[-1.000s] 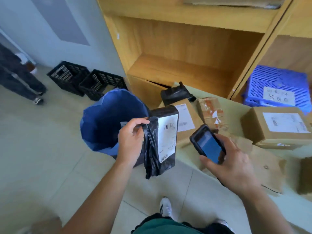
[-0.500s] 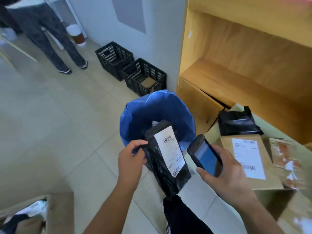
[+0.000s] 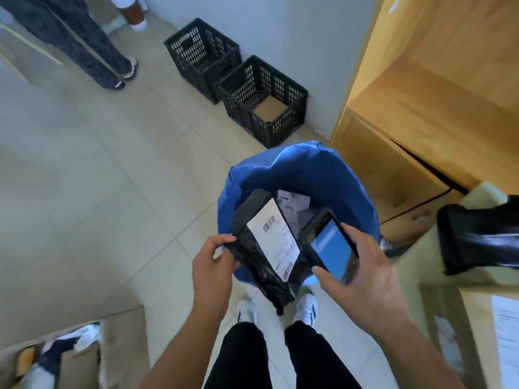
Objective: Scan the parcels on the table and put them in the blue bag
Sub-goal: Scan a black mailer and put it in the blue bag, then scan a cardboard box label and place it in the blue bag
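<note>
Head view is showing the left hand [image 3: 213, 272] pinching the near-left edge of a black parcel [image 3: 266, 248], holding it tilted over the mouth of the blue bag [image 3: 300, 169]. Its long axis is running from the person's feet up toward the far rim, label and barcodes facing up, the far end already hanging inside the opening. The right hand [image 3: 362, 272] is gripping a phone-like scanner [image 3: 328, 242] just beside the parcel's right edge, so the left hand is the one placed to let go. Whether the scan is registering is unreadable. Another labelled parcel [image 3: 295, 203] is lying deeper inside, partly hidden. More parcels on the bench [image 3: 415, 256] are being cut off at right.
</note>
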Motion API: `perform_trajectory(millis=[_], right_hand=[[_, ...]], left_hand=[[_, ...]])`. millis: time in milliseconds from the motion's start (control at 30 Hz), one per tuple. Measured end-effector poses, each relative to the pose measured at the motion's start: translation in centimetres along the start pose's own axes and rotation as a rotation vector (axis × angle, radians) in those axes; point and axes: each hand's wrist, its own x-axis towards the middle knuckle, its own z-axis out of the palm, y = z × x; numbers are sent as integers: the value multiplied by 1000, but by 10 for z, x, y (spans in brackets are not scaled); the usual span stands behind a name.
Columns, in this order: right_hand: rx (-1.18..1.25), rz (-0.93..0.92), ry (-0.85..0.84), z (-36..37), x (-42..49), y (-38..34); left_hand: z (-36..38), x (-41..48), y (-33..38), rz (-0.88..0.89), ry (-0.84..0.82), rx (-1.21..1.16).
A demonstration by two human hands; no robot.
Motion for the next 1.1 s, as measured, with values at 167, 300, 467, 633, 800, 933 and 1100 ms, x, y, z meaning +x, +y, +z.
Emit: perform_trajectory(millis=[167,300,467,633,800,933,1100], right_hand=[[6,77,46,33,43,14],[-17,91,134,69,79,38],[-16,133,163,108,108,61],[-28,166,103,126,107,55],[-34,174,102,105,102,30],[-58,171,139,69,92,0],[-72,195,266,12,57,-55]], left_hand=[[24,79,-25,10,-63,75],[39,149,-58,44,-98,109],[43,225,-91,68,-79,218],[44,247,-86,155,-64,423],[38,226,-49,185,-98,442],[37,193,2,245,-165,438],[38,144,82,348,-312,387]])
